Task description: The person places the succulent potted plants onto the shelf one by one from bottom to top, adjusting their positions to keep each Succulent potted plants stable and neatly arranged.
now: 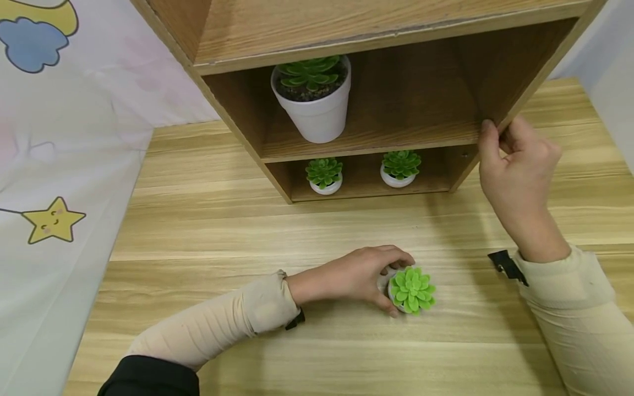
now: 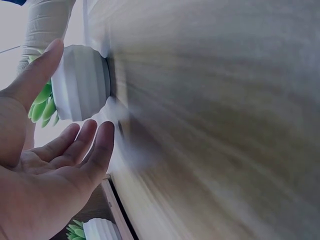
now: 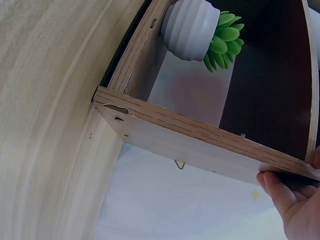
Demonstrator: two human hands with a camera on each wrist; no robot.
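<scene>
A small bright-green potted succulent (image 1: 412,290) stands upright on the wooden table in front of the shelf. My left hand (image 1: 354,275) is beside its ribbed white pot (image 2: 81,84), thumb on one side and fingers on the other. The left wrist view shows a gap between the fingertips and the pot; whether the thumb touches it I cannot tell. With its thumb inside and fingers outside, my right hand (image 1: 520,170) grips the right side panel of the wooden shelf (image 3: 200,132).
On the bottom tier are two small dark-green succulents, one left (image 1: 324,175) and one right (image 1: 400,168). A larger white-potted plant (image 1: 317,107) occupies the left of the middle tier. A printed cloth (image 1: 99,137) hangs along the left.
</scene>
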